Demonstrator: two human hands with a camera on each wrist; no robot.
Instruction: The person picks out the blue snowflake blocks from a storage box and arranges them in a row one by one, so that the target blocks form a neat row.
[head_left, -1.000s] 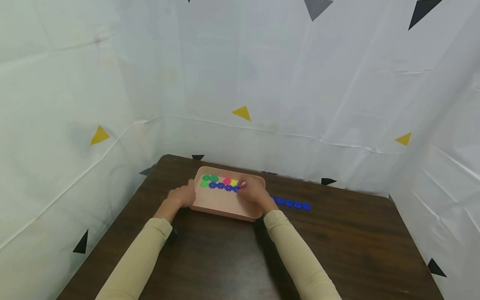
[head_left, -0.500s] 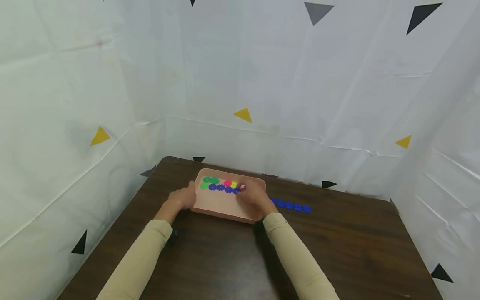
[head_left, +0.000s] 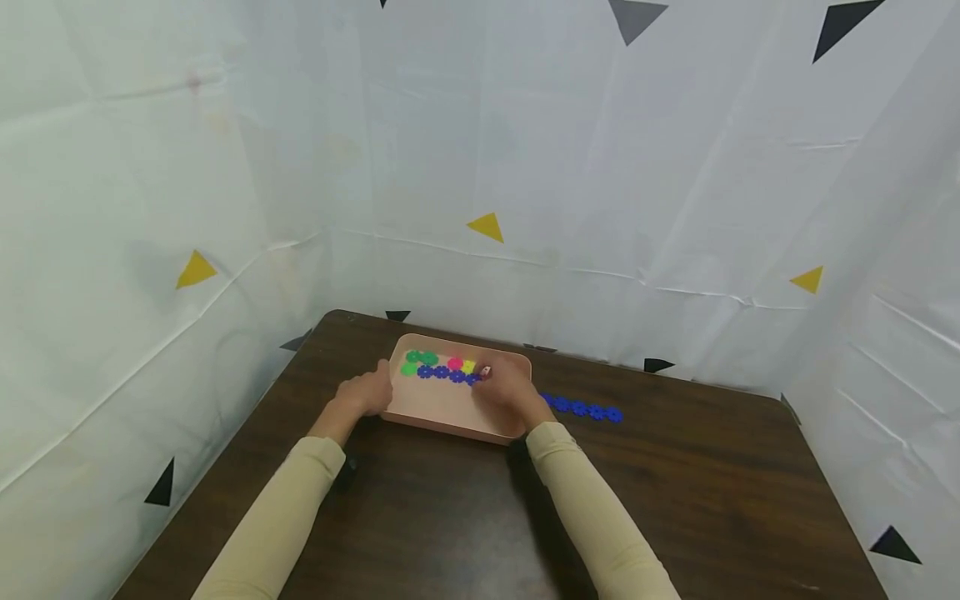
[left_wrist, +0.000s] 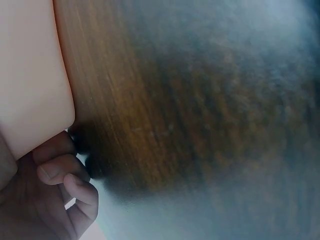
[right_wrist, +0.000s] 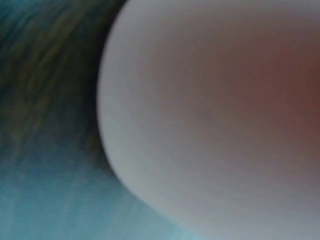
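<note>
A shallow pink tray point(head_left: 442, 408) lies on the dark wooden table. My left hand point(head_left: 366, 392) grips its left edge, and in the left wrist view the curled fingers point(left_wrist: 62, 170) are at the tray's corner. My right hand point(head_left: 508, 385) is over the tray's right part, pinching a small reddish piece point(head_left: 486, 372) mostly hidden by the fingers. Just left of it is a row of blue flower-shaped discs point(head_left: 441, 372). Behind the row lie a pink disc point(head_left: 455, 364) and a yellow disc point(head_left: 468, 367); green discs point(head_left: 420, 357) sit at the left. The right wrist view is blurred.
Another row of blue flower-shaped discs point(head_left: 579, 408) lies on the table point(head_left: 675, 475) right of the tray, partly behind my right wrist. White sheeting point(head_left: 555, 167) with coloured triangles stands behind the table and along both sides.
Both hands stay almost where they were, the left on the tray and the right at the end of the blue row. The view shifts slightly; the discs keep their places.
</note>
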